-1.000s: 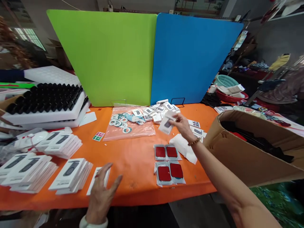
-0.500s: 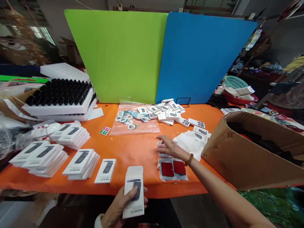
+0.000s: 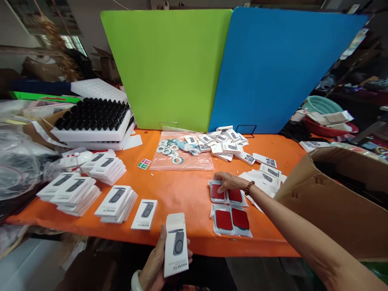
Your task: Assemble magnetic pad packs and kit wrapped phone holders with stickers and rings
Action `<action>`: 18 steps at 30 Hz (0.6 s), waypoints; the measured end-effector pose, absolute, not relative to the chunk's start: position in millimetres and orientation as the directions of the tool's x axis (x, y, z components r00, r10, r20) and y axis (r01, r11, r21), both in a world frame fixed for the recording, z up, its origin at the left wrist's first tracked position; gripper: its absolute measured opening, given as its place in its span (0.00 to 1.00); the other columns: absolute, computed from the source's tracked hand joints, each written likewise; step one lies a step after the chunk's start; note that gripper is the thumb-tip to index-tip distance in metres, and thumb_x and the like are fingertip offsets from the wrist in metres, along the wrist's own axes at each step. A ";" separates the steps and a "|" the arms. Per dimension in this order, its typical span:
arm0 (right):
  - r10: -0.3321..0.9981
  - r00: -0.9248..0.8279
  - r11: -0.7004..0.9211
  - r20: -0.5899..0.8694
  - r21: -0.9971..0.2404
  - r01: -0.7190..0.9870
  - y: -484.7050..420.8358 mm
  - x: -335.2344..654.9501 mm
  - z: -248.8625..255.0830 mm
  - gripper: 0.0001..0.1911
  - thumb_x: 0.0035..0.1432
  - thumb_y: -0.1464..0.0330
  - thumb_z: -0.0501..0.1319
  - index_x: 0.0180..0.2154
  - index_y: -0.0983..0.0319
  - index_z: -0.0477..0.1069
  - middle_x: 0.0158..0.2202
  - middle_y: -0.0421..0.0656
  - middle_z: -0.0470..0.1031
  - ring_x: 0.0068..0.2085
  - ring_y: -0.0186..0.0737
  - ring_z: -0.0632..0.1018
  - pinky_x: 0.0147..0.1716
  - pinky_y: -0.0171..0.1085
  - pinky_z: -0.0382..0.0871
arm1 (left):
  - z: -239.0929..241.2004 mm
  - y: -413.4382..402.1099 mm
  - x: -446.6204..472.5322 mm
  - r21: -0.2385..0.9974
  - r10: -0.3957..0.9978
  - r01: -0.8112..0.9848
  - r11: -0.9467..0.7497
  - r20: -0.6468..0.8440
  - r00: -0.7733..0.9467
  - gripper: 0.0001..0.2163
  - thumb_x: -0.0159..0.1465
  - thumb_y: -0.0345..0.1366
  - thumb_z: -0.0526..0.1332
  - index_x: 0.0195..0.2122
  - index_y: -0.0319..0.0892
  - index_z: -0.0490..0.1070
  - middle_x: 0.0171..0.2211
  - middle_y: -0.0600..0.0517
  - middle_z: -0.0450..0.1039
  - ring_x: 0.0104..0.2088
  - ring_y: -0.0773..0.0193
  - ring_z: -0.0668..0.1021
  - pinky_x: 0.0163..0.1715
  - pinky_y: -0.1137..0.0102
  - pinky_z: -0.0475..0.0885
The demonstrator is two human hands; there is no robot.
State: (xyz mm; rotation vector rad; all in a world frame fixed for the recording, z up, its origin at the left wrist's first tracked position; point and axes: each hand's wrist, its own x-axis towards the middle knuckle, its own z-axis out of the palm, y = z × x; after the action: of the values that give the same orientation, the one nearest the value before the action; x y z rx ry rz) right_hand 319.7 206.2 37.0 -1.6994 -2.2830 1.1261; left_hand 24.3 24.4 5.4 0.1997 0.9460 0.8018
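Note:
My left hand [image 3: 156, 258] is wrapped round a white cardboard box [image 3: 176, 248], printed "MAGNETIC" with a picture of a dark holder. Its top flap stands up; the box's inside is hidden. My right hand [image 3: 228, 182], wearing a beaded bracelet, is at the upper left one of several red square pads in clear wrappers. The thumb presses on this wrapped red pad [image 3: 217, 195] and the fingers curl at its far edge. Nearer me lie two more wrapped pads [image 3: 224, 220] side by side. Left of the held box, a similar flat box [image 3: 144, 214] lies on the table.
Stacks of printed boxes [image 3: 117, 202] stand on the orange table [image 3: 178, 190] at left. Behind are a plastic bag with white rings [image 3: 194, 163], loose small boxes [image 3: 224, 147] and upright green [image 3: 169, 68] and blue [image 3: 273, 68] boards. A cardboard carton [image 3: 333, 210] stands at right.
My right hand has come down from above the red pads onto the upper left one. My left hand still holds the box, its thumb moved from the front to the side. The view has shifted.

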 end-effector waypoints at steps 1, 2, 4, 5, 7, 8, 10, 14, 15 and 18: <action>0.859 -0.395 0.117 -0.325 -0.628 0.770 205.6 319.4 37.4 0.13 0.43 0.67 0.64 0.34 0.61 0.66 0.34 0.41 0.71 0.32 0.38 0.70 0.30 0.35 0.62 | 4.6 24.2 23.5 0.486 0.697 -0.534 0.692 -0.642 0.319 0.28 0.58 0.58 0.58 0.37 0.32 0.75 0.34 0.41 0.78 0.31 0.55 0.80 0.40 0.59 0.75; 0.863 -0.409 0.111 -0.295 -0.681 0.724 204.1 318.8 37.6 0.12 0.45 0.66 0.63 0.33 0.61 0.66 0.33 0.40 0.70 0.32 0.37 0.70 0.31 0.35 0.62 | 4.0 24.0 22.9 0.488 0.704 -0.543 0.683 -0.639 0.310 0.28 0.59 0.58 0.58 0.37 0.33 0.75 0.34 0.41 0.78 0.31 0.56 0.80 0.39 0.59 0.75; 0.883 -0.414 0.061 -0.222 -0.819 0.570 198.4 315.3 37.4 0.11 0.47 0.64 0.62 0.32 0.61 0.65 0.32 0.39 0.69 0.32 0.37 0.70 0.33 0.36 0.64 | 2.9 23.5 22.5 0.489 0.711 -0.555 0.673 -0.634 0.304 0.28 0.59 0.58 0.57 0.36 0.33 0.75 0.33 0.42 0.78 0.30 0.57 0.80 0.39 0.59 0.76; 0.898 -0.399 0.024 -0.185 -0.884 0.466 194.1 311.9 37.3 0.13 0.47 0.62 0.63 0.32 0.61 0.64 0.31 0.39 0.69 0.32 0.37 0.71 0.34 0.37 0.64 | 2.4 23.1 22.7 0.487 0.716 -0.560 0.670 -0.624 0.313 0.29 0.59 0.59 0.56 0.36 0.32 0.75 0.33 0.42 0.78 0.29 0.57 0.80 0.38 0.60 0.76; 0.933 -0.336 -0.041 -0.132 -0.964 0.263 182.7 300.5 37.9 0.16 0.46 0.60 0.66 0.33 0.61 0.64 0.32 0.39 0.70 0.33 0.38 0.72 0.36 0.38 0.66 | 1.0 22.0 23.9 0.486 0.732 -0.575 0.658 -0.591 0.338 0.30 0.59 0.60 0.55 0.36 0.32 0.75 0.32 0.42 0.77 0.29 0.58 0.80 0.37 0.62 0.76; 0.948 -0.300 -0.058 -0.110 -0.982 0.177 175.4 292.5 39.1 0.18 0.46 0.59 0.67 0.34 0.60 0.64 0.32 0.39 0.71 0.34 0.38 0.72 0.37 0.38 0.66 | 0.1 21.1 24.6 0.486 0.740 -0.582 0.653 -0.574 0.351 0.30 0.59 0.60 0.55 0.36 0.32 0.75 0.31 0.42 0.77 0.28 0.58 0.80 0.36 0.62 0.76; 0.971 -0.232 -0.056 -0.062 -0.998 0.035 158.3 272.9 42.9 0.19 0.45 0.59 0.68 0.36 0.59 0.65 0.33 0.39 0.72 0.34 0.37 0.73 0.37 0.38 0.67 | -1.8 18.8 26.3 0.481 0.746 -0.589 0.649 -0.553 0.371 0.31 0.58 0.60 0.55 0.36 0.31 0.75 0.31 0.42 0.77 0.28 0.58 0.80 0.34 0.63 0.76; 0.990 -0.141 -0.021 -0.001 -0.990 -0.142 121.4 229.5 51.7 0.18 0.48 0.60 0.69 0.38 0.57 0.65 0.35 0.40 0.72 0.35 0.37 0.73 0.37 0.37 0.68 | -3.8 12.0 29.1 0.470 0.736 -0.579 0.666 -0.536 0.413 0.32 0.58 0.62 0.55 0.36 0.31 0.74 0.30 0.42 0.77 0.25 0.59 0.79 0.30 0.65 0.75; 0.992 -0.126 -0.008 0.013 -0.986 -0.166 113.5 220.2 52.4 0.18 0.48 0.60 0.68 0.38 0.57 0.66 0.36 0.41 0.72 0.36 0.37 0.73 0.37 0.37 0.68 | -3.7 10.3 29.5 0.475 0.739 -0.575 0.666 -0.527 0.420 0.32 0.58 0.62 0.54 0.35 0.31 0.74 0.30 0.41 0.77 0.26 0.59 0.79 0.30 0.65 0.75; 0.992 -0.114 0.039 0.062 -0.981 -0.192 95.5 199.9 49.4 0.16 0.49 0.60 0.68 0.38 0.57 0.66 0.36 0.40 0.71 0.37 0.38 0.73 0.37 0.36 0.70 | -3.7 6.2 29.9 0.466 0.735 -0.572 0.674 -0.503 0.456 0.33 0.57 0.64 0.53 0.35 0.32 0.73 0.30 0.40 0.76 0.28 0.56 0.80 0.31 0.65 0.74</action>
State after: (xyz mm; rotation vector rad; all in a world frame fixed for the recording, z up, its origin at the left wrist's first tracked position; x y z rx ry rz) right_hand 199.9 95.5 49.4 -0.9716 -1.1756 1.3422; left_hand 29.9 6.2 -3.7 0.2443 0.7391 0.8155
